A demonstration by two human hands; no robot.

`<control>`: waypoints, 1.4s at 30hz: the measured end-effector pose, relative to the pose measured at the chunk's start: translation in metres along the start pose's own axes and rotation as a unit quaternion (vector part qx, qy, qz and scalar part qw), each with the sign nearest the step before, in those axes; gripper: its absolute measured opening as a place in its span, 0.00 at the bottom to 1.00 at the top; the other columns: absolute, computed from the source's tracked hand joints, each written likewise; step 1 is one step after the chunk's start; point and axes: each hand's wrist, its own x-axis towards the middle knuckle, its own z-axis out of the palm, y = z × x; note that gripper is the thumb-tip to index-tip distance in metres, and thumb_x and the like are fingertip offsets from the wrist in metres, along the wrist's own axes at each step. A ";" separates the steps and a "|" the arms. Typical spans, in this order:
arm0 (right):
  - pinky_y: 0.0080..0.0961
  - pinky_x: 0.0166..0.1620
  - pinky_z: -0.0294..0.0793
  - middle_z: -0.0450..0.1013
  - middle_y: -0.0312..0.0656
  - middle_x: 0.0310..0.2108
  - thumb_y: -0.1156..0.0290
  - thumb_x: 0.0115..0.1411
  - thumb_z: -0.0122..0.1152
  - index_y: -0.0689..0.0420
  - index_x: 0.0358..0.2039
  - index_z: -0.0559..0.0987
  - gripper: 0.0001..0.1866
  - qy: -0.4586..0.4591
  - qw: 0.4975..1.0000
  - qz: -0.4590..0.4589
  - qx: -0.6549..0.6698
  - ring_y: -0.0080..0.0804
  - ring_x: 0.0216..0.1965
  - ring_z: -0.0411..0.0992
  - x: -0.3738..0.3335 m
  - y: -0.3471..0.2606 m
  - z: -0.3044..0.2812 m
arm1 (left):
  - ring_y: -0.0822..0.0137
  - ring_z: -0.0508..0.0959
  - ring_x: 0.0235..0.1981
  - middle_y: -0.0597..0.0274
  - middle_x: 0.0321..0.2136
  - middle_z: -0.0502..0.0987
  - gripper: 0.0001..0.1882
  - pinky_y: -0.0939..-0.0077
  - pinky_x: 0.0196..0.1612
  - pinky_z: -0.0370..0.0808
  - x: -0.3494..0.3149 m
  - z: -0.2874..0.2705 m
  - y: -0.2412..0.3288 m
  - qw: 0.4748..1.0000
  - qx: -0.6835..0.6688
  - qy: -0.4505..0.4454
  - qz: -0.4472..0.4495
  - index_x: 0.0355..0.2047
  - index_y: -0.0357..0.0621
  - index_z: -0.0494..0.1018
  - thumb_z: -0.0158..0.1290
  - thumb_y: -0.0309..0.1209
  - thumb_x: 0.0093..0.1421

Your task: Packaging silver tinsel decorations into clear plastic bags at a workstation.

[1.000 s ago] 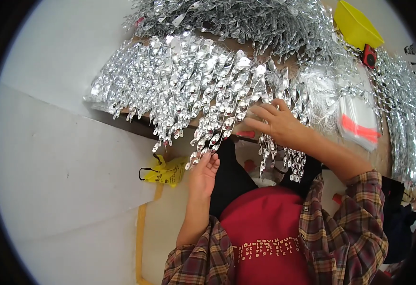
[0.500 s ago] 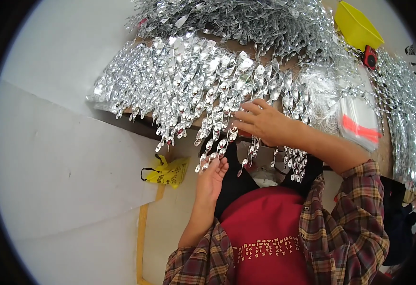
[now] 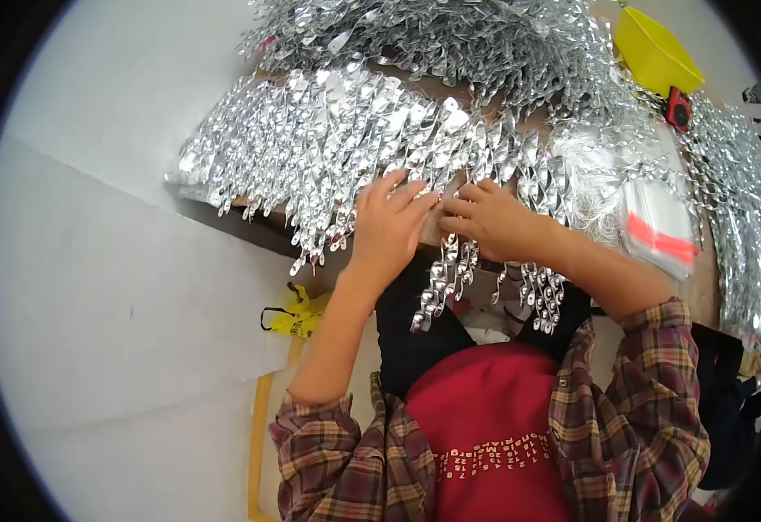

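Observation:
Rows of shiny silver twisted strands lie along the near edge of the table, with their ends hanging over it. My left hand rests on these strands near the edge, its fingers apart and reaching forward. Just to its right, my right hand has bent fingers closed on some strands; the fingertips are partly hidden among them. Below and between the hands, a few loose strand ends dangle over my lap. More strand ends hang to the right, under my right forearm.
A large heap of silver strands covers the far side. At right are clear plastic bags with an orange band, a yellow bin, a red device and more strands. A yellow bag hangs below left.
My left hand has moved up and forward from the hanging strand ends onto the strands at the table edge. The strands it held now hang farther right. My right hand has barely shifted.

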 end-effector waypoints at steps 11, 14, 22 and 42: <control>0.32 0.50 0.62 0.67 0.35 0.46 0.79 0.43 0.56 0.50 0.45 0.74 0.25 -0.022 0.999 0.016 0.023 0.34 0.47 0.65 -0.031 0.003 -0.009 | 0.58 0.66 0.54 0.72 0.45 0.74 0.17 0.59 0.54 0.60 0.014 0.028 -0.042 0.990 0.122 -0.044 0.050 0.42 0.60 0.77 0.55 0.28 0.50; 0.31 0.50 0.62 0.66 0.37 0.49 0.79 0.43 0.56 0.49 0.49 0.71 0.28 -0.010 0.999 0.032 0.019 0.35 0.48 0.65 -0.031 0.002 -0.012 | 0.57 0.66 0.54 0.69 0.45 0.74 0.19 0.59 0.55 0.60 0.015 0.024 -0.040 0.993 0.097 -0.060 0.040 0.45 0.58 0.75 0.54 0.27 0.51; 0.38 0.47 0.63 0.64 0.38 0.51 0.77 0.44 0.60 0.44 0.57 0.65 0.36 -0.032 0.999 0.021 0.001 0.36 0.49 0.65 -0.021 0.001 -0.012 | 0.52 0.69 0.52 0.48 0.46 0.73 0.23 0.59 0.56 0.61 0.019 0.007 -0.049 0.993 -0.057 -0.101 -0.034 0.48 0.48 0.72 0.51 0.21 0.49; 0.32 0.48 0.61 0.68 0.36 0.44 0.71 0.47 0.55 0.52 0.37 0.75 0.14 0.144 0.989 0.018 -0.021 0.34 0.48 0.64 0.036 0.011 0.028 | 0.55 0.69 0.52 0.54 0.46 0.74 0.23 0.64 0.56 0.62 0.014 0.009 -0.058 0.993 -0.051 -0.096 -0.037 0.47 0.49 0.73 0.53 0.19 0.49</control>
